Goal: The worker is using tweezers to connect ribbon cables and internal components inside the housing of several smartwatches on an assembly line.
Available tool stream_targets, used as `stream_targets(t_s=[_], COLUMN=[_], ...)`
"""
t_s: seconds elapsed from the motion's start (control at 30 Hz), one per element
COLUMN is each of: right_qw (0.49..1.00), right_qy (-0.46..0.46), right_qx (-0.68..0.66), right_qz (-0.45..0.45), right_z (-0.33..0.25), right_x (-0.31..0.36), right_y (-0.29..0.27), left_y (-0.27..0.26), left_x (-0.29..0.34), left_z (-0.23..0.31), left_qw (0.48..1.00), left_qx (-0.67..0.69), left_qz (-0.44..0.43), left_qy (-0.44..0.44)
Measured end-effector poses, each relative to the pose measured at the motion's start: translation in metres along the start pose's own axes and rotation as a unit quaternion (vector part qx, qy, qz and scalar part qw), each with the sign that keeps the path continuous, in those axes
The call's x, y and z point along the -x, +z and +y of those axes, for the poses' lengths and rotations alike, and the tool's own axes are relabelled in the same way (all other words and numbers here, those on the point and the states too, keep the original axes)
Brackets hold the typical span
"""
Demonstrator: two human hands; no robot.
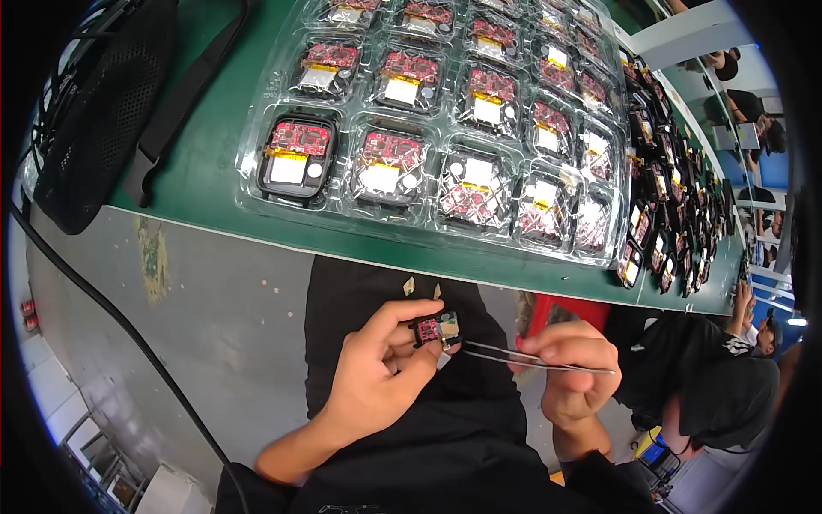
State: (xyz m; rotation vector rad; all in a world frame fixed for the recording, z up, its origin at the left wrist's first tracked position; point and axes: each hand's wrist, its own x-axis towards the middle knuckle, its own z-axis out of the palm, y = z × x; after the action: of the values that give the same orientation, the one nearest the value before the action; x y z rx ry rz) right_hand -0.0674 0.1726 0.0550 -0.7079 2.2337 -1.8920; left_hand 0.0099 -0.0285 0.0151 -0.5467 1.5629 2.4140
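Note:
My left hand (385, 364) is closed around a small black smartwatch case (437, 329), held over my lap. Inside the open case show a red circuit board and a tan-and-green patch. A small pale grey piece (443, 361) hangs at the case's lower edge by my thumb. From the right, my right hand (574, 370) grips metal tweezers (531, 363) between thumb and fingers. The tweezer tips reach the case's right side; whether they touch or grip anything is too small to tell. Two small tan scraps (408, 285) lie on my dark clothing beyond the case.
A clear plastic tray (248, 184) of similar watch cases sits on the green table (205, 227). More loose cases (672, 197) crowd the table to its right. A black mesh bag (107, 111) with a strap lies at far left. A black cable (128, 321) crosses the left. People sit at right.

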Motion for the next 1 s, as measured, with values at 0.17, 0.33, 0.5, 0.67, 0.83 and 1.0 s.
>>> stream_targets(t_s=[0.17, 0.33, 0.5, 0.67, 0.83, 1.0], right_qw=[0.998, 0.982, 0.988, 0.992, 0.994, 0.99], right_qy=[-0.028, -0.118, -0.081, -0.002, -0.08, -0.116], right_qx=[0.039, 0.116, 0.089, 0.024, 0.032, 0.066], right_qz=[-0.035, -0.087, -0.092, -0.126, -0.07, -0.054], right_z=[0.01, 0.012, 0.016, 0.02, 0.019, 0.022], right_x=[-0.006, -0.011, -0.013, -0.007, -0.005, -0.01], right_y=[0.002, 0.001, 0.0, 0.003, 0.003, 0.007], left_y=[0.001, 0.0, -0.004, -0.003, -0.001, -0.006], left_x=[0.002, 0.004, 0.005, 0.003, 0.0, 0.004], left_z=[-0.003, -0.003, -0.004, -0.01, -0.001, -0.002], left_qw=[1.0, 0.999, 0.995, 0.991, 0.987, 0.987], left_qx=[-0.006, -0.02, -0.094, -0.082, -0.1, -0.124], left_qz=[0.009, 0.031, 0.011, 0.062, 0.073, 0.053], left_qy=[0.018, 0.04, 0.034, 0.083, 0.101, 0.089])
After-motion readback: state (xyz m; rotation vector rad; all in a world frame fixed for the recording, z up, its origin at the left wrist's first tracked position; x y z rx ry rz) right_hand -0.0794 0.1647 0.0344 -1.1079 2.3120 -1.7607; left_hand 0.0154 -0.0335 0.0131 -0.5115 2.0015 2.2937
